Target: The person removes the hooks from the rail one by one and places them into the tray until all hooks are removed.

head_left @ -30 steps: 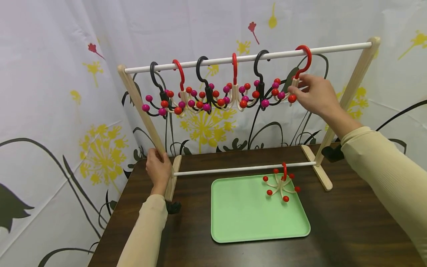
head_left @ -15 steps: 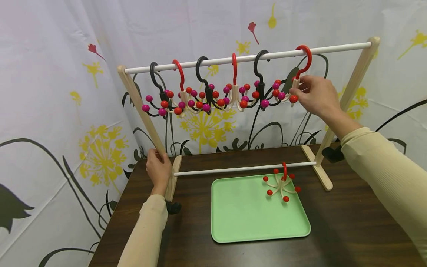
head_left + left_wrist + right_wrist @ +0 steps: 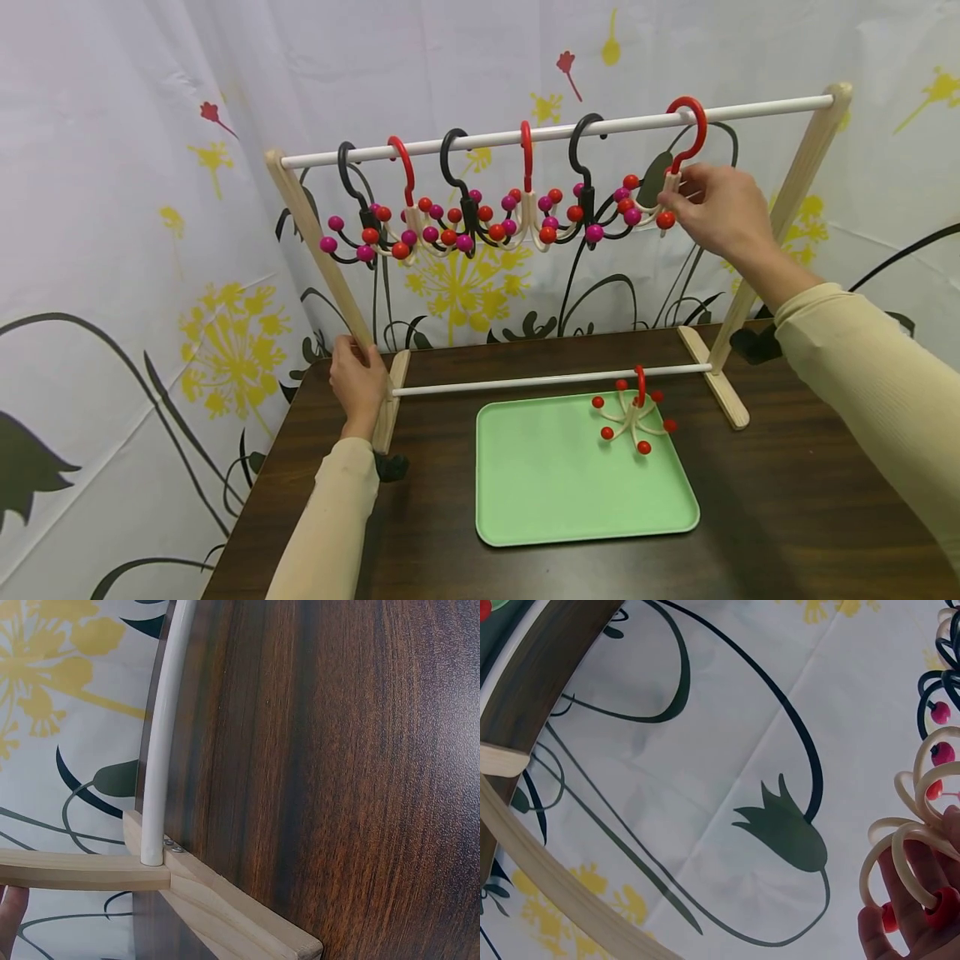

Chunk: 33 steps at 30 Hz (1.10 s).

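- A person's right hand (image 3: pixel 720 212), in a pale yellow sleeve, pinches the cream stem of a multi-armed hanger with a glossy red hook and red balls on its curved arms (image 3: pixel 672 185).
- That hanger is near the right end of a straight white rail (image 3: pixel 772 108); its hook arches over the rail, and whether the two touch is unclear.
- The left hand (image 3: pixel 357 383) grips the lower part of a pale wooden upright (image 3: pixel 318 237), the rack's left post, just above its foot.
- Along the rail to the held hanger's left hang five more: three black hangers with red and magenta balls (image 3: pixel 470 212), alternating with two cream, red-hooked hangers (image 3: pixel 528 208).
- Below, a flat, light green rectangular tray (image 3: pixel 570 483) bears a cream hanger with red balls (image 3: pixel 633 415) at its far right, red hook pointing up.
- A thin white lower rod (image 3: pixel 525 383) joins the rack's feet on a dark brown wood-grain table (image 3: pixel 810 508).
- Behind hangs a white curtain printed with flowers (image 3: pixel 465 50).
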Tool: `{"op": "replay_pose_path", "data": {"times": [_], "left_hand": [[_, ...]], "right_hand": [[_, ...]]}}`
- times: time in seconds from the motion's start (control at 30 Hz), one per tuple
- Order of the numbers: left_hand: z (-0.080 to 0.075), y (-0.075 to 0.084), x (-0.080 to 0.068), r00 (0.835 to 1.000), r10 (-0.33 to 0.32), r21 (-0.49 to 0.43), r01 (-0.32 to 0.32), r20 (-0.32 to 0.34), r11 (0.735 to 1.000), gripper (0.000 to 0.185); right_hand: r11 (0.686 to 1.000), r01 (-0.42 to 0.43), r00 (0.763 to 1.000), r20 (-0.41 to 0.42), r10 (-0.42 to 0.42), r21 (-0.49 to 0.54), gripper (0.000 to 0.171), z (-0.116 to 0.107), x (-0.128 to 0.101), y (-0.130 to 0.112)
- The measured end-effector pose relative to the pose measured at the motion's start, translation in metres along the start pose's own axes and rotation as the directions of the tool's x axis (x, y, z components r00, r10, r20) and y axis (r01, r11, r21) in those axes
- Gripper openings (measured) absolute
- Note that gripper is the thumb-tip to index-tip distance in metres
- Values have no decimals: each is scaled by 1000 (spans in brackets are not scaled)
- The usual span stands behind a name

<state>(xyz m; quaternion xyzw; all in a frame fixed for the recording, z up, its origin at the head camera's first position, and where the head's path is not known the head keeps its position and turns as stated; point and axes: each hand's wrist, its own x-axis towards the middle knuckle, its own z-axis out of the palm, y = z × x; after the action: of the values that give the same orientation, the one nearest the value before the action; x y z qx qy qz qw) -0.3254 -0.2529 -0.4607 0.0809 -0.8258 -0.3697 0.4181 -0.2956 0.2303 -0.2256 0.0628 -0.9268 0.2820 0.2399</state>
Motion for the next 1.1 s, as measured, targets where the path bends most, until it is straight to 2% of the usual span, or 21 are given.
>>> {"op": "replay_pose_path", "data": {"times": [0.27,0.53,0.73,0.93,1.1], "left_hand": [[-1,1,0,1000,-22,2,22,20,1000,21],[0,0,0,1000,-18,7,17,14,1000,21],[1,-1,0,1000,-13,12,13,24,1000,21],[0,-1,-1,999,-22,10,22,27,1000,20],[-2,-1,-1,999,-16,14,15,28,1000,21]], "right_hand": [[1000,-6,1000,-9,6,4,43,-12,0,2],[999,-30,999,-23,31,32,45,-25,-7,14],[999,-40,997,-68,42,20,44,-38,-10,23],[998,-16,996,-89,21,55,44,-44,-14,24],[996,37,995,-94,-28,87,42,-37,-31,26]]}}
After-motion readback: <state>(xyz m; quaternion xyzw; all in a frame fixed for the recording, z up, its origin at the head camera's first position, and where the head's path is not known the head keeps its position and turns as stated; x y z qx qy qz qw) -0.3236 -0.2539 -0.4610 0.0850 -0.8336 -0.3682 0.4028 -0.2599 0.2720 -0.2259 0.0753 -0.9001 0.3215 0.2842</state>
